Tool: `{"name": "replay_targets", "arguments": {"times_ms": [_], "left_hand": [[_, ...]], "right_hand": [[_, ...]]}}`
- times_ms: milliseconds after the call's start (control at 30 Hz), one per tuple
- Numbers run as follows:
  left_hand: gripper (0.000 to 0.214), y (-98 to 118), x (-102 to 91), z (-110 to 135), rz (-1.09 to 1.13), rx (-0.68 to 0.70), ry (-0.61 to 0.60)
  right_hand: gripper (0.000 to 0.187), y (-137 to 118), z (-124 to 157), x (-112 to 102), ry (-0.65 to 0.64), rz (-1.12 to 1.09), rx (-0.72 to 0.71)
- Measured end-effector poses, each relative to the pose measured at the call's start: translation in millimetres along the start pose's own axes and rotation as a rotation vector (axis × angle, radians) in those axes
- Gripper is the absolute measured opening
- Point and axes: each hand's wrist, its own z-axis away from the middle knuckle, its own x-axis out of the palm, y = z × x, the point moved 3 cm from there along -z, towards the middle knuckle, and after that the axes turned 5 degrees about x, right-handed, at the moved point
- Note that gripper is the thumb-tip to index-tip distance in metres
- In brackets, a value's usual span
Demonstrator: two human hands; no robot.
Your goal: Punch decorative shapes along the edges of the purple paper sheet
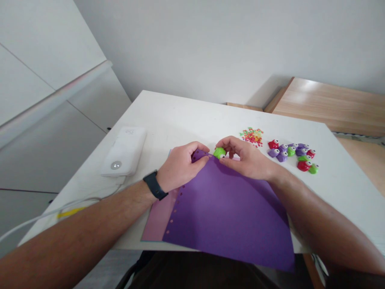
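A dark purple paper sheet (228,212) lies on the white table (168,116), with a row of small punched holes along its left edge. My left hand (180,166) pinches the sheet's far corner between thumb and fingers. My right hand (248,158) is closed around a small green craft punch (219,152) set on that same corner. A lighter purple sheet (159,216) lies under the dark one and sticks out at the left. A dark watch (155,185) is on my left wrist.
Several red, purple and green craft punches (293,154) are grouped to the right, with a little heap of coloured paper bits (252,135) behind them. A white device (124,152) with a cable lies at the left. A wooden surface (331,102) adjoins the table's far right.
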Motion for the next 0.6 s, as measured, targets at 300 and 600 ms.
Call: {"name": "replay_targets", "arguments": {"times_ms": [300, 600], "left_hand": [[0.029, 0.5, -0.5, -0.1, -0.009, 0.012, -0.004], [0.027, -0.1, 0.3, 0.0, -0.016, 0.022, 0.012]], "right_hand": [[0.03, 1.0, -0.2, 1.3, 0.019, 0.006, 0.0], [0.032, 1.9, -0.4, 1.7, 0.017, -0.002, 0.001]]}}
